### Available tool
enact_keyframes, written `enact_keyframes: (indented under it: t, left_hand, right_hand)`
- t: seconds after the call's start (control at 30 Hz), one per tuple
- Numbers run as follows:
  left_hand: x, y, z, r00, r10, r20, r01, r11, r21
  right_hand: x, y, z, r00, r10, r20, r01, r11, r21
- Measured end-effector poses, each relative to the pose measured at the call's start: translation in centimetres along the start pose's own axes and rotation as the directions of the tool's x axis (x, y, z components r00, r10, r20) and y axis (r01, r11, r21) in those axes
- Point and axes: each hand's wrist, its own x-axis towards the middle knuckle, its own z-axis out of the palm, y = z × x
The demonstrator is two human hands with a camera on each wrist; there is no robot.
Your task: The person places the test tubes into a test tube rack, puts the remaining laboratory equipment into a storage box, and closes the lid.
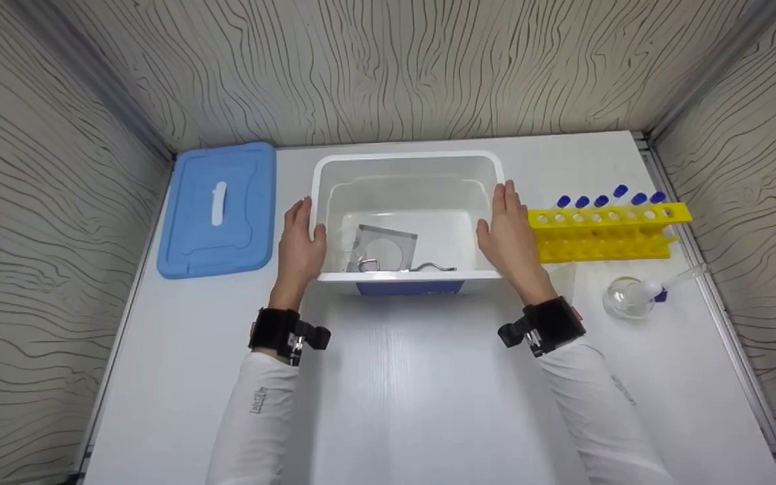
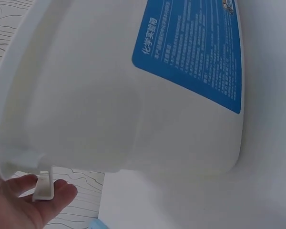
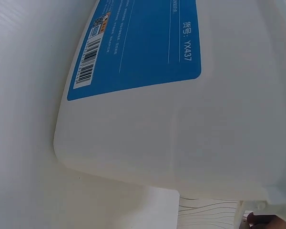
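A white plastic storage box (image 1: pixel 408 275) stands on the table with its mouth up. My left hand (image 1: pixel 302 249) holds its left rim, and my right hand (image 1: pixel 512 246) holds the right rim, thumbs at the rim and fingers along the outside. In the left wrist view, fingers (image 2: pixel 62 195) show behind a white latch (image 2: pixel 45 186). Only a little of the right hand appears in the right wrist view. Inside the box lie a grey square sheet with a white circle (image 1: pixel 384 252) and bent metal pieces (image 1: pixel 432 267). A blue label (image 2: pixel 195 52) covers the box's front.
A blue lid (image 1: pixel 192 236) with a white handle lies to the left. On the right stands a yellow test tube rack (image 1: pixel 603 252) with several blue-capped tubes. Nearer me is a round clear glass vessel (image 1: pixel 620 303). Patterned walls enclose the white table (image 1: pixel 415 391).
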Motion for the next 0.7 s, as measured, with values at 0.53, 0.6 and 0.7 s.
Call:
enact_keyframes:
  t: [0.53, 0.6, 0.7]
  left_hand:
    - [0.1, 0.3, 0.1, 1.0, 0.009, -0.004, -0.009, 0.998, 0.057]
    - [0.2, 0.3, 0.1, 1.0, 0.012, -0.007, -0.012, 0.998, 0.054]
    - [0.2, 0.2, 0.2, 1.0, 0.015, -0.011, -0.015, 0.999, 0.049]
  right_hand:
    - [-2.4, 4.6, -2.0, 0.995, 0.031, -0.096, 0.01, 0.918, 0.397]
    - [-3.0, 5.5, -2.5, 0.987, 0.036, -0.157, 0.03, 0.916, 0.4]
    - [-3.8, 6.9, -2.8, 0.969, 0.035, -0.245, 0.062, 0.923, 0.38]
